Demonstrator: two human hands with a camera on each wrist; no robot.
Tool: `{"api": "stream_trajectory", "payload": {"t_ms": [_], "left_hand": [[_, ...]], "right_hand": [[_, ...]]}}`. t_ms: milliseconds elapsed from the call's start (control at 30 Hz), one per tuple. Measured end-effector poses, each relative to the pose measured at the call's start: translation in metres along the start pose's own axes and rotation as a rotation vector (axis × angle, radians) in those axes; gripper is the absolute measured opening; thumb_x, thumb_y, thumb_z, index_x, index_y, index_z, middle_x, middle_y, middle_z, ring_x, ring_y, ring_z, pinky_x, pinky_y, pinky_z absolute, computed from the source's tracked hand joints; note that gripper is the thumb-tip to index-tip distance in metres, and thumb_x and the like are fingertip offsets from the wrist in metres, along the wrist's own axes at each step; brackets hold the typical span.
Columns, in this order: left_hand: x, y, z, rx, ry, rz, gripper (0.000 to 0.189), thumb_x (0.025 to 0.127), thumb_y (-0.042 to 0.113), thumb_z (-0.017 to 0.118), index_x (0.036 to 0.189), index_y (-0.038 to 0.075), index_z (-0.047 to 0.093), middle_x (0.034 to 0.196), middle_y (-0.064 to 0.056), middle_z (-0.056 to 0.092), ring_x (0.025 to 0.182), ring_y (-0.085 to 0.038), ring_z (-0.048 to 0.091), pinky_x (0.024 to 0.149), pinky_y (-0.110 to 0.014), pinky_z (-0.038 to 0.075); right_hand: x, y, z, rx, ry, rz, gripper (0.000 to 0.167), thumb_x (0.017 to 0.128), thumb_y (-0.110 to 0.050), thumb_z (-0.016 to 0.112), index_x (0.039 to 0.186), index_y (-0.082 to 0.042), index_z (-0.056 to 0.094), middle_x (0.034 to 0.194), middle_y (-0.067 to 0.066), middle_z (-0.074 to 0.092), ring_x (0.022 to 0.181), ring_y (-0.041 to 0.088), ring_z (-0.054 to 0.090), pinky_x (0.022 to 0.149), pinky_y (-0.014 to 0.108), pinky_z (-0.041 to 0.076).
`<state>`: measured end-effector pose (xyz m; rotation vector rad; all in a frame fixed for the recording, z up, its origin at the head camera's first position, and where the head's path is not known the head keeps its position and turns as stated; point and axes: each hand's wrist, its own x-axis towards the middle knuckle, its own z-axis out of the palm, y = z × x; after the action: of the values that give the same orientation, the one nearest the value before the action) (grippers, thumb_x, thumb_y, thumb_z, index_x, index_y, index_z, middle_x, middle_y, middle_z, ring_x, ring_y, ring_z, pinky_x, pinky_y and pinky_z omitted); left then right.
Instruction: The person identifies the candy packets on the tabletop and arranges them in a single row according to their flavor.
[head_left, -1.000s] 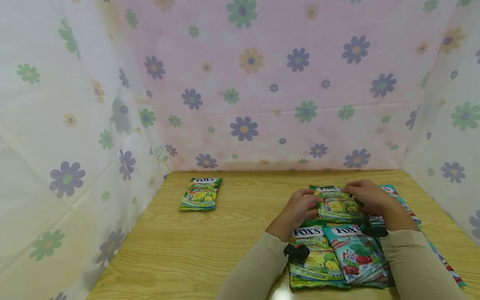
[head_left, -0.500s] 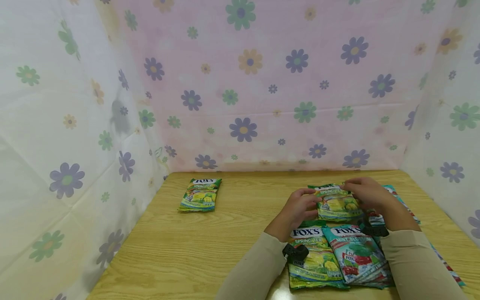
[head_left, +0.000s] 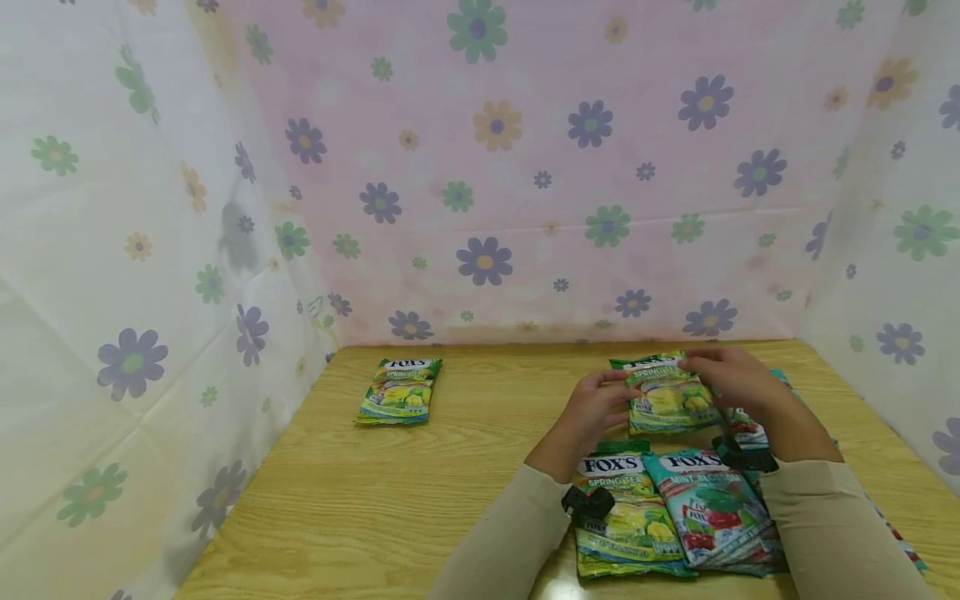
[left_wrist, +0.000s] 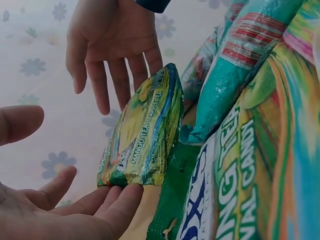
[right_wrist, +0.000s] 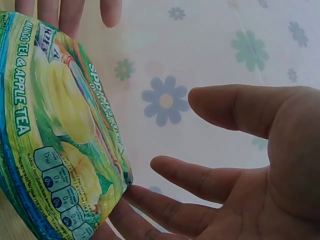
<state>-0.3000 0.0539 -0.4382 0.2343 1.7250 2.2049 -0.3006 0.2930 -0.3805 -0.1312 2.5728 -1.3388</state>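
Observation:
A green and yellow Fox's Spring Tea candy bag (head_left: 667, 402) is between my two hands, its lower end above the front bags. My left hand (head_left: 587, 414) touches its left edge with extended fingers (left_wrist: 122, 205), the thumb standing free. At the other edge is my right hand (head_left: 738, 385); in the right wrist view its fingers (right_wrist: 165, 205) reach the bag's edge and the thumb (right_wrist: 225, 107) is clear of it. In front lie another Spring Tea bag (head_left: 626, 521) and a teal Mint Blossom bag (head_left: 712, 508), partly under my wrists.
A lone Spring Tea bag (head_left: 401, 392) lies at the table's back left. More teal bags (head_left: 750, 432) are partly hidden behind my right arm. Flowered cloth (head_left: 487, 208) encloses the back and sides of the wooden table (head_left: 375, 500).
Between my hands the Spring Tea bag has shifted up and away from the front bags, tilting a little. Both hands have moved slightly with it. The other bags stay put.

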Motion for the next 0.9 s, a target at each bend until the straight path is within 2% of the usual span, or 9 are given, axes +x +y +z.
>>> {"api": "stream_trajectory", "payload": {"t_ms": [33,67,267,500,767,900], "left_hand": [[0.000,0.000,0.000,-0.002,-0.003,0.003,0.042,0.100,0.018,0.068,0.138,0.005,0.058,0.141,-0.014,0.058,0.124,-0.032,0.063,0.109,-0.057,0.050],[0.000,0.001,-0.001,-0.005,-0.005,0.006,0.042,0.100,0.018,0.067,0.139,0.005,0.058,0.140,-0.014,0.058,0.123,-0.032,0.064,0.109,-0.057,0.049],[-0.001,0.006,-0.002,0.002,-0.001,0.023,0.044,0.098,0.016,0.070,0.139,0.005,0.059,0.137,-0.013,0.059,0.121,-0.030,0.064,0.111,-0.057,0.048],[-0.002,0.013,-0.002,0.015,0.017,0.032,0.042,0.098,0.014,0.069,0.138,0.006,0.060,0.133,-0.014,0.059,0.119,-0.026,0.064,0.113,-0.058,0.046],[-0.003,0.023,-0.006,0.026,0.035,0.057,0.041,0.097,0.014,0.070,0.136,0.004,0.060,0.137,-0.017,0.058,0.123,-0.026,0.062,0.114,-0.060,0.044],[-0.004,0.029,-0.009,0.064,0.041,0.080,0.041,0.098,0.015,0.070,0.136,0.005,0.060,0.136,-0.015,0.059,0.123,-0.026,0.063,0.113,-0.060,0.045]], "right_hand": [[-0.001,-0.001,0.000,0.002,0.000,-0.005,0.077,0.111,-0.046,0.042,0.162,0.007,0.020,0.162,0.039,0.020,0.144,0.060,0.029,0.107,0.072,0.043],[-0.001,-0.002,0.000,0.006,0.002,-0.010,0.076,0.111,-0.046,0.042,0.162,0.007,0.020,0.163,0.039,0.018,0.145,0.061,0.027,0.108,0.073,0.041],[-0.005,-0.007,0.002,0.008,0.034,-0.037,0.079,0.109,-0.050,0.044,0.162,0.005,0.022,0.162,0.037,0.024,0.144,0.059,0.030,0.105,0.070,0.046],[-0.010,-0.014,0.002,0.016,0.048,-0.070,0.077,0.110,-0.048,0.045,0.163,0.002,0.023,0.163,0.036,0.025,0.145,0.059,0.031,0.105,0.071,0.045],[-0.015,-0.024,0.005,0.046,0.061,-0.105,0.074,0.110,-0.046,0.046,0.164,-0.001,0.023,0.161,0.033,0.031,0.144,0.053,0.037,0.103,0.060,0.053],[-0.017,-0.029,0.007,0.064,0.079,-0.118,0.073,0.110,-0.046,0.047,0.163,-0.001,0.025,0.161,0.032,0.032,0.144,0.052,0.037,0.102,0.058,0.054]]}}
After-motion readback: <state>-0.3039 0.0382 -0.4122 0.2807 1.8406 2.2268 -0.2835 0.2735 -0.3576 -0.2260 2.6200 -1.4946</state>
